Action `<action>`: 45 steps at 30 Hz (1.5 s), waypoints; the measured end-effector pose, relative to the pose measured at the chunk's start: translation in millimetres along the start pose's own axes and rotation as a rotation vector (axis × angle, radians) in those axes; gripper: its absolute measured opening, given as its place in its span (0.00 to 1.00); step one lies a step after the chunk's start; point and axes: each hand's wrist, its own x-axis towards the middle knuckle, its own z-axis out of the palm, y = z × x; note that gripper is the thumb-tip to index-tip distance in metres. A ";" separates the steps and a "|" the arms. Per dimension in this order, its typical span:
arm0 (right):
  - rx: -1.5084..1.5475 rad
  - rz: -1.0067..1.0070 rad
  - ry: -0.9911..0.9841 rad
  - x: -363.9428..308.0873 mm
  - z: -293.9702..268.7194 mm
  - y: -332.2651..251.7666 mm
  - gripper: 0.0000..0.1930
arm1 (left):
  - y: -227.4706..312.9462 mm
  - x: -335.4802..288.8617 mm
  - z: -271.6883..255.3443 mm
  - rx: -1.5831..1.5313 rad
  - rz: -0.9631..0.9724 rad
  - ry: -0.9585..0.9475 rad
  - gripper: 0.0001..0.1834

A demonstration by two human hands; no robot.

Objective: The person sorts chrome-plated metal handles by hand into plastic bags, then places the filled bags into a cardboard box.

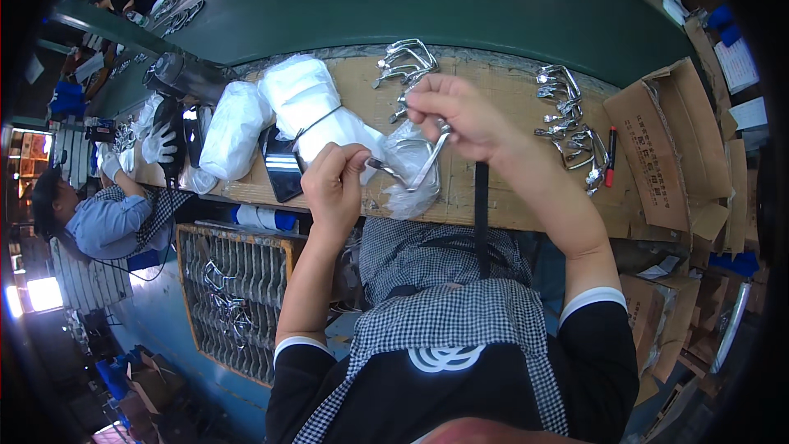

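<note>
Two-handed hold: left grip [331, 187] pinching one end, right grip [470, 121] closed about the other, of one bent chrome bar [426, 168], centre frame; presumably stiff, lightish, slippery, best held at its ends. Beneath: plastic film [403, 207]. Left of centre: white bundle [297, 89]. Right: red-black marker [611, 156].

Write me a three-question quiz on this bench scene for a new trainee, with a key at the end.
1. Open: Which shiny thing shows between the left hand and the right hand?

2. True or false: Both of these hands wear white gloves.

3. Multiple choice: What lies between the rightmost metal parts on the bench and the open cardboard box?
A) A pair of scissors
B) A red-and-black marker
C) A roll of tape

Key:
1. A bent metal piece.
2. False; both are bare.
3. B.
</note>
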 end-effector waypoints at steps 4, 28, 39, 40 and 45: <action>-0.046 -0.243 0.273 -22.2 53.6 23.9 0.02 | 31.1 1.1 -0.3 0.055 0.168 0.039 0.04; -1.505 -0.895 0.370 97.4 -79.0 53.5 0.11 | -49.4 -30.7 -0.2 0.493 -0.018 -0.084 0.08; -1.093 -0.880 0.558 41.6 -43.9 4.8 0.06 | -20.4 1.0 -5.5 0.012 -0.005 0.042 0.03; -0.736 -0.634 0.429 27.6 -28.6 -6.5 0.05 | -19.7 1.9 -4.3 -0.036 -0.017 0.045 0.03; -0.105 -0.072 0.006 -4.5 3.8 -4.1 0.05 | 0.4 7.7 4.7 -0.137 -0.021 0.029 0.02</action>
